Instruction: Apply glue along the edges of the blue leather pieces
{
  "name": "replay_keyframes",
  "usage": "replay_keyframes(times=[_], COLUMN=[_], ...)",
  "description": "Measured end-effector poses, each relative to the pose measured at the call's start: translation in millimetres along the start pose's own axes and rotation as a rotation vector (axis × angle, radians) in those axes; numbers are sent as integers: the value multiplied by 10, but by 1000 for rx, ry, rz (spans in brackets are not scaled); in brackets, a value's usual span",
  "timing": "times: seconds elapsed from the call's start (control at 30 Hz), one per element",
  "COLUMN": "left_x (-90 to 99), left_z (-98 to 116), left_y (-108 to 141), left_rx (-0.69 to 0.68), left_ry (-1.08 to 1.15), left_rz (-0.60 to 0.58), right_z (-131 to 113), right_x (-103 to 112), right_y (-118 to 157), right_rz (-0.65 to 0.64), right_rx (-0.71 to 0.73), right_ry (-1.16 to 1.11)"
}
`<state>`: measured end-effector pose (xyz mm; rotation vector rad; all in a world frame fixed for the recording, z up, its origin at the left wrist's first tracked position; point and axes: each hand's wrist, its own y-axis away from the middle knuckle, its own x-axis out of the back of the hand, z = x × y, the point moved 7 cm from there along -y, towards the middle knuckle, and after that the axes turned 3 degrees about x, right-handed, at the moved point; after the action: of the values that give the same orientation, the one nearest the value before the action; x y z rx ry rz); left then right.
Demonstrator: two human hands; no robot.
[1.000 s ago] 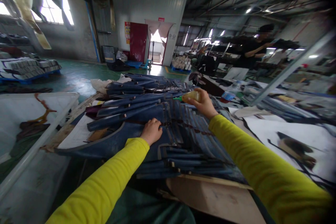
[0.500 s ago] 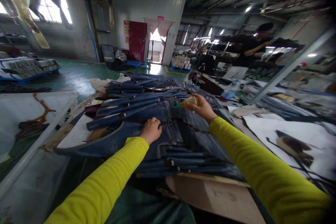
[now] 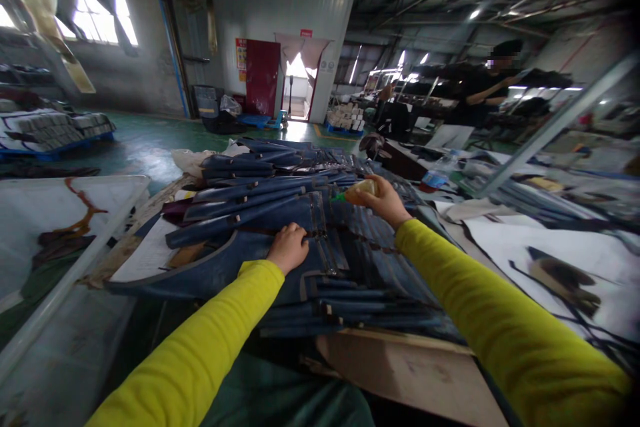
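Observation:
My right hand (image 3: 384, 199) is wrapped round a small squeeze bottle (image 3: 361, 192) with yellowish contents. Its green nozzle (image 3: 339, 197) points left, over the overlapped dark blue pieces (image 3: 295, 203) with grey edges. Lower and to the left, my left hand (image 3: 289, 247) lies on a large curved blue piece (image 3: 220, 263); its fingers are bent slightly and rest on the surface near a zipper-like strip (image 3: 327, 255). Whether the fingertips pinch an edge there is hard to see. More blue pieces (image 3: 350, 310) are stacked just in front of me.
A white bin (image 3: 75, 190) stands at left. Printed paper (image 3: 145, 253) lies under the blue pieces. On the right are a plastic bottle (image 3: 440, 172), white sheets (image 3: 555, 253) and a slanted metal bar (image 3: 550, 133). A person in dark clothes (image 3: 483, 90) stands farther back.
My right hand and the squeeze bottle have shifted very slightly up and to the left. The left hand stays in place on the blue piece.

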<state>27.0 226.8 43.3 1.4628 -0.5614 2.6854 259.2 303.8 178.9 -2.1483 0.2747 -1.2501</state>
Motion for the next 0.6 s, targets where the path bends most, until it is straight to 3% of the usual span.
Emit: replay_keyframes(times=[0.37,0.6], left_x=[-1,0], left_z=[0,9], left_y=[-1,0], left_rx=[-6,4], left_ry=[-1,-4], left_rz=[4,-8], right_z=[28,15], right_x=[-22,-34], right_y=[263,222], right_rz=[-301,-222], right_rx=[-270,-277], right_ry=[-50,-20])
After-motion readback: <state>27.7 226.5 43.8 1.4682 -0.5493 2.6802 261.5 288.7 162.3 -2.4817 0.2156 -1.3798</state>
